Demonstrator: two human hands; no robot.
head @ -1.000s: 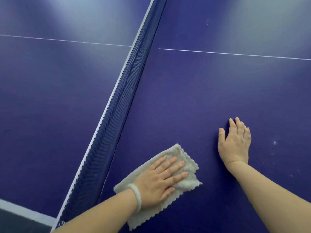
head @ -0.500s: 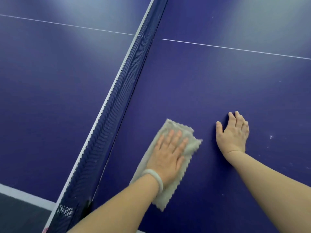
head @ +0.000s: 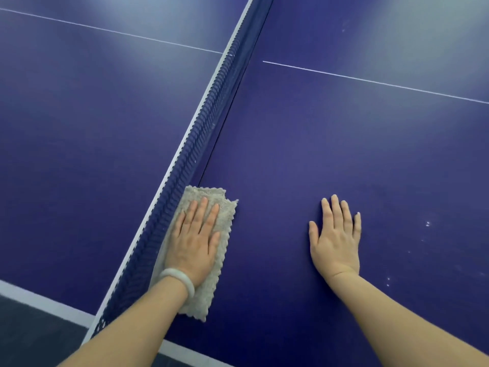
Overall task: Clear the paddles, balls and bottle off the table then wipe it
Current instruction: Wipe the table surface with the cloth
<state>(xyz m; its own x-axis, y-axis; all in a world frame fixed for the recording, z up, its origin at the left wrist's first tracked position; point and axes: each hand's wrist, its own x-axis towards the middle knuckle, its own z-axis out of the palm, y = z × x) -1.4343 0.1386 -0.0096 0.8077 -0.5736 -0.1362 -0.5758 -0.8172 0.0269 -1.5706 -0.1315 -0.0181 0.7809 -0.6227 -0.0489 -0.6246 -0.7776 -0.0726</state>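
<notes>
Head view: grey cloth lies on the blue table, its left edge against the net. Long axis runs near-to-far, alongside the net. Left hand, wearing a bracelet, presses it flat, fingers straight and slightly apart. Right hand lies flat on the table, fingers nearly together, thumb out. Half a second ago the cloth sat clear of the net and has since slid left; the right hand stayed put.

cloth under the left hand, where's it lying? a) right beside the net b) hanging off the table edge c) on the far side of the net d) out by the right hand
A: the cloth lies flat under the left hand, its edge right along the net, well apart from the right hand.
</notes>
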